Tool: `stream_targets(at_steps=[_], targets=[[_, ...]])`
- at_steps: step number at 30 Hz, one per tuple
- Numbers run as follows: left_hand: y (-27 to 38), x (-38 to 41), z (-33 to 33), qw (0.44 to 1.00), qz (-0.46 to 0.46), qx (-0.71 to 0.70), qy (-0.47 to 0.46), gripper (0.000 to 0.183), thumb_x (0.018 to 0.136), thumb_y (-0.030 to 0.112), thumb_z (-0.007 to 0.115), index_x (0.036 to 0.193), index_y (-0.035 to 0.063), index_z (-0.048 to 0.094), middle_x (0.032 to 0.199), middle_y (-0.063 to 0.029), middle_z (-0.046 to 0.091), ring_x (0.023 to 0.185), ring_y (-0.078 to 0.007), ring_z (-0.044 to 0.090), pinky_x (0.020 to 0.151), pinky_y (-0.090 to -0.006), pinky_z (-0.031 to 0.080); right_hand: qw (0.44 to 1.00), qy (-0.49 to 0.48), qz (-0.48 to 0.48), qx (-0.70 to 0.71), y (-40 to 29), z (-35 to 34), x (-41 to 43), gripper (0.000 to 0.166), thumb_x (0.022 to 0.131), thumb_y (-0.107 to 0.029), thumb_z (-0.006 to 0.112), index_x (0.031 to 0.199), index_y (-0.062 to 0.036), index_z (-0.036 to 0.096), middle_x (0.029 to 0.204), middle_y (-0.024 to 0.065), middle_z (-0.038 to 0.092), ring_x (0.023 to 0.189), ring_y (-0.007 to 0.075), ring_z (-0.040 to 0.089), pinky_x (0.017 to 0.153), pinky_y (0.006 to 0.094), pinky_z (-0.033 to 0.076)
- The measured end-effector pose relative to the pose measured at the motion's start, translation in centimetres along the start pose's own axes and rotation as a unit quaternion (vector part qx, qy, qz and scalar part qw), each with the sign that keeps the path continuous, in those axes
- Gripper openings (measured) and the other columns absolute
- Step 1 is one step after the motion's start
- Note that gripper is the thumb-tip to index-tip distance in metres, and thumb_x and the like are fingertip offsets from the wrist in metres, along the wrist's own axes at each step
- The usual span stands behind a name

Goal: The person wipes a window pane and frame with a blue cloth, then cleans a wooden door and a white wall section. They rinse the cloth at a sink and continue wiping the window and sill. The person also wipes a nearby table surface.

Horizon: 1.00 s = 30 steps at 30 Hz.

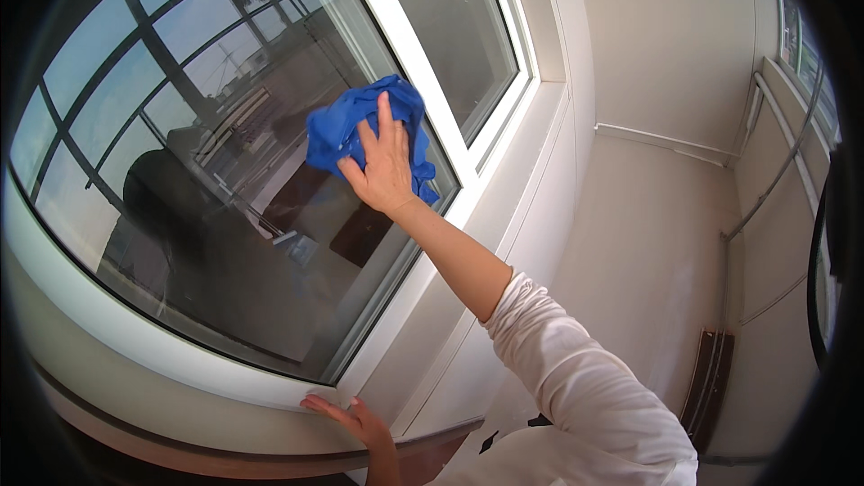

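Observation:
My right hand (385, 165) presses a crumpled blue cloth (364, 121) against the window pane (256, 290), close to the white window frame (442, 115). Its fingers are spread over the cloth, and the arm in a rolled white sleeve reaches up from the lower right. Lower down, my left hand (354, 418) rests with fingers extended at the bottom corner of the frame and holds nothing. The glass shows dark reflections and a grid of bars with sky behind.
A second window pane (452, 20) adjoins at the top. The pale sill (513, 196) runs beside the frame. Along the right wall are pipes (790, 128) and a cable (776, 182). A brown board (705, 378) stands at lower right.

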<state>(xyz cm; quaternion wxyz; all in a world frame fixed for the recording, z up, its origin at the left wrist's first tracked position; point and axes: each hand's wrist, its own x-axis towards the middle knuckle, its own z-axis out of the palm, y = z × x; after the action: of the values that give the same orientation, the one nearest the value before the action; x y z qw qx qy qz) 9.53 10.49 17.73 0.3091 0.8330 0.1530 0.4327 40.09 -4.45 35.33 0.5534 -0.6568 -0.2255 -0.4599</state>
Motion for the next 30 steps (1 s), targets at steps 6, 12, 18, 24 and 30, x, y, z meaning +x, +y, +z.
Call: stream_targets(at_steps=[6,12,18,24,30], targets=[[0.3,0.4,1.4,0.993,-0.055,0.082,0.069,0.064,0.095,0.027,0.04,0.142,0.0045,0.002,0.146,-0.0201,-0.01,0.136,-0.0327,-0.004,0.108,-0.0425,0.006,0.912,-0.341,-0.214,-0.079,0.3,0.1,-6.7,0.043,0.068,-0.04,0.063,0.096,-0.0089,0.06,0.125,0.0215,0.04,0.113,0.0429,0.037,0.101,0.062,0.014],[-3.3,1.3,3.6,0.952,0.016,0.23,0.2,0.06,0.093,0.029,0.043,0.137,0.0011,0.013,0.141,-0.0195,0.008,0.132,-0.032,0.012,0.104,-0.0425,0.018,0.889,-0.216,-0.404,-0.004,9.0,-2.3,-1.5,0.033,0.072,-0.035,0.062,0.103,-0.0239,0.06,0.129,0.0074,0.044,0.11,0.0292,0.046,0.088,0.0427,0.038],[-1.7,1.9,4.4,0.946,-0.009,0.242,0.217,0.063,0.095,0.03,0.039,0.141,0.0012,0.005,0.147,-0.0196,-0.002,0.136,-0.0328,-0.002,0.109,-0.0431,0.008,0.953,-0.228,-0.199,-0.028,9.7,-4.8,2.0,0.041,0.068,-0.024,0.067,0.105,-0.0075,0.06,0.143,0.0178,0.021,0.108,0.0348,0.042,0.1,0.0454,0.03],[-1.6,1.7,4.5,0.953,-0.007,0.198,0.229,0.063,0.095,0.032,0.04,0.141,0.0016,0.01,0.147,-0.0206,0.002,0.136,-0.0342,0.002,0.109,-0.0439,0.006,0.794,-0.432,-0.419,-0.088,17.0,-9.4,-7.4,0.037,0.081,-0.013,0.049,0.118,-0.0157,0.053,0.146,0.0035,0.022,0.11,0.0235,0.044,0.099,0.0426,0.033],[0.7,1.9,4.7,0.96,-0.062,0.156,0.225,0.066,0.094,0.034,0.043,0.141,0.0025,0.009,0.147,-0.0188,0.004,0.137,-0.0311,0.005,0.109,-0.0414,0.008,0.908,-0.351,-0.228,0.038,17.3,-13.2,-6.6,0.04,0.073,-0.001,0.054,0.112,-0.0109,0.055,0.135,0.0074,0.04,0.097,0.0261,0.056,0.067,0.0303,0.05]])
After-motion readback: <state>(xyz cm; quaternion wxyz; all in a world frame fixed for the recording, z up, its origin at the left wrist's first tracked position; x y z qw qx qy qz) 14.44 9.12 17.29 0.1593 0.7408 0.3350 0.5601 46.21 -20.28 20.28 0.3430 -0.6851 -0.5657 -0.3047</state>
